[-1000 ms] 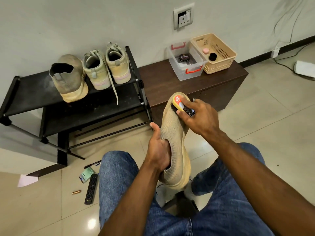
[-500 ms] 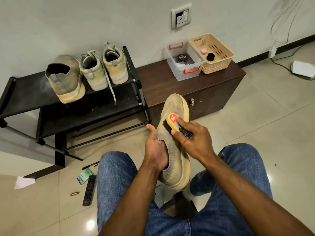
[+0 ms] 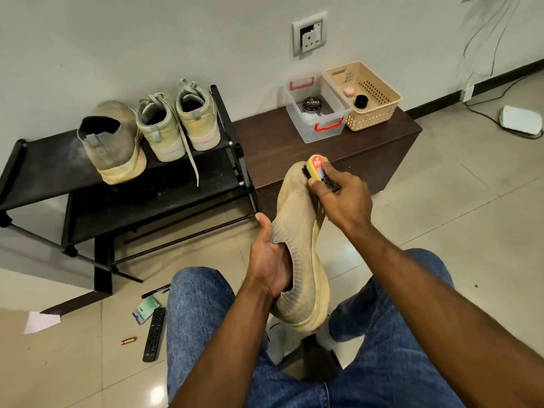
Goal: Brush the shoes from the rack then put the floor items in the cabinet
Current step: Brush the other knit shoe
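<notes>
Brushing step: left grip (image 3: 269,265) clamped on shoe (image 3: 300,245) collar; right grip (image 3: 343,198) clamped on brush (image 3: 316,166) at toe. Next: stroke toward left grip.

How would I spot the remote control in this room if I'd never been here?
Start at the black shoe rack against the wall and look down to the tiled floor in front of it. Among the small items scattered there lies the remote control, the long black bar with rows of buttons, larger than the copper-coloured cylinder beside it.
</notes>
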